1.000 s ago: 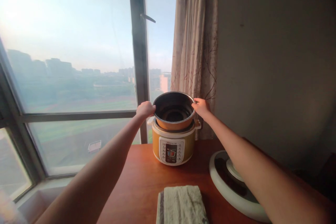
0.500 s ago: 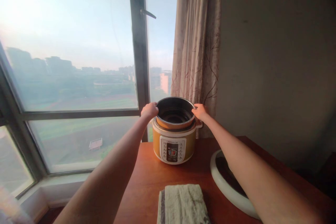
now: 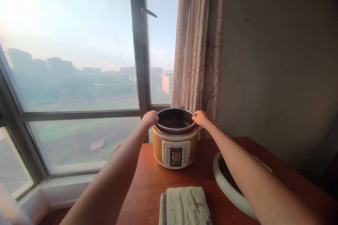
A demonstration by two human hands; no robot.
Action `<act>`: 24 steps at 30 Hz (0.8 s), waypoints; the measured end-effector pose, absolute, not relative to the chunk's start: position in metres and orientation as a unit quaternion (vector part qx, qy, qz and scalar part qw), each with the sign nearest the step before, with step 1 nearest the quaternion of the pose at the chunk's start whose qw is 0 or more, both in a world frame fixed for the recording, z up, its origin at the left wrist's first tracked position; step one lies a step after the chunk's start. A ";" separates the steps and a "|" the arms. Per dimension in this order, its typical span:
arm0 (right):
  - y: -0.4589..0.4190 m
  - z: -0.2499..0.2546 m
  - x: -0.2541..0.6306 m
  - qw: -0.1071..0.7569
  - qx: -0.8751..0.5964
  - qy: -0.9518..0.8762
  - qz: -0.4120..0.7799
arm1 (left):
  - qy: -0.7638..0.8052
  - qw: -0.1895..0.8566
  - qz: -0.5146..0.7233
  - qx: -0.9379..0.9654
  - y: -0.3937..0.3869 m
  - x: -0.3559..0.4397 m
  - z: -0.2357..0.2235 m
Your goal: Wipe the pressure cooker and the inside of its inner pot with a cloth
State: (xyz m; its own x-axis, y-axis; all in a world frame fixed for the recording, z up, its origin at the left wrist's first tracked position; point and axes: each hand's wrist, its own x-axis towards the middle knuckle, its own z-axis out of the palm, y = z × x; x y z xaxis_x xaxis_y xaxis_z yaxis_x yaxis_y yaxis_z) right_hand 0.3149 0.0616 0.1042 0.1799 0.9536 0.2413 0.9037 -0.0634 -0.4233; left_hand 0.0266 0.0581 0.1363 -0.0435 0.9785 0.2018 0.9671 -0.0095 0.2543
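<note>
A dark-lined inner pot point(image 3: 176, 121) with a shiny rim sits mostly down inside a yellow and white electric cooker point(image 3: 161, 147). My left hand point(image 3: 150, 117) pinches the pot's rim on the left side. On the opposite side, the fingers of my right hand point(image 3: 201, 117) grip the same rim. The pot stands level, its rim a little above the cooker's top edge. A control panel with a small display faces me on the cooker's front. The pot's inside is dark, and its bottom is only partly seen.
On the brown wooden table point(image 3: 142, 193), a folded pale green towel point(image 3: 185, 205) lies near me. A round white-rimmed lid point(image 3: 224, 182) rests at the right, partly behind my right forearm. Behind the cooker hang curtains point(image 3: 195, 42), with a window point(image 3: 79, 77) to the left.
Both hands have lowered the inner pot deeper into the cooker, so less of its outer wall shows. The towel and lid stay in place.
</note>
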 end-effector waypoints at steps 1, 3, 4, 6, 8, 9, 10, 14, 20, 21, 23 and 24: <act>0.062 0.103 0.315 0.243 -0.727 -0.639 0.051 | 0.703 0.018 0.160 0.693 0.058 0.027 0.135; 0.061 0.101 0.316 0.238 -0.727 -0.642 0.052 | 0.700 0.018 0.153 0.698 0.058 0.027 0.135; 0.061 0.100 0.316 0.236 -0.727 -0.643 0.052 | 0.699 0.015 0.149 0.700 0.057 0.027 0.135; 0.061 0.100 0.316 0.232 -0.727 -0.645 0.052 | 0.698 0.008 0.141 0.702 0.056 0.028 0.136; 0.060 0.100 0.316 0.227 -0.726 -0.647 0.052 | 0.699 0.001 0.131 0.703 0.055 0.028 0.138; 0.059 0.100 0.315 0.225 -0.726 -0.648 0.052 | 0.700 -0.002 0.127 0.703 0.054 0.028 0.138; 0.058 0.100 0.315 0.223 -0.725 -0.649 0.051 | 0.701 -0.004 0.123 0.703 0.054 0.029 0.138; 0.053 0.101 0.313 0.210 -0.722 -0.657 0.049 | 0.700 -0.007 0.112 0.705 0.049 0.030 0.140; 0.042 0.103 0.313 0.194 -0.720 -0.664 0.046 | 0.700 -0.010 0.105 0.707 0.040 0.032 0.140; 0.040 0.104 0.314 0.194 -0.720 -0.665 0.045 | 0.700 -0.011 0.106 0.706 0.038 0.032 0.139; 0.033 0.105 0.314 0.195 -0.719 -0.666 0.042 | 0.701 -0.012 0.113 0.704 0.033 0.032 0.137; 0.029 0.105 0.315 0.196 -0.718 -0.666 0.039 | 0.701 -0.013 0.118 0.704 0.030 0.033 0.136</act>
State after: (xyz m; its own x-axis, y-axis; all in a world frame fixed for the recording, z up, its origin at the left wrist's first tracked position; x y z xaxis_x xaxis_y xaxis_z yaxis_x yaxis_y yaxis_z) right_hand 0.3148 0.0286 0.1053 0.1090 0.9726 0.2052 0.9419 -0.0350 -0.3341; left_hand 0.0326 0.0296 0.1360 -0.0094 0.9829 0.1837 0.9891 -0.0179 0.1464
